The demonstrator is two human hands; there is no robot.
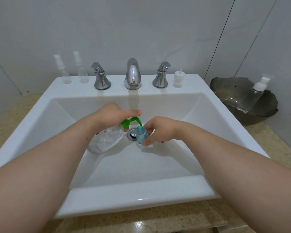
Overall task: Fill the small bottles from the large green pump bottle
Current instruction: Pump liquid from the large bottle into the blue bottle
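Likely a bathroom, white sink (40,105), chrome faucet (132,74), tiled wall (141,27)

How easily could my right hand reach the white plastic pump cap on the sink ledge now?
Probably not yet: nothing blocks the way to the white plastic pump cap, but the right hand is holding the small clear blue bottle.

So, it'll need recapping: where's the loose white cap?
In the head view the cap stands on the sink ledge, just right of the right handle.
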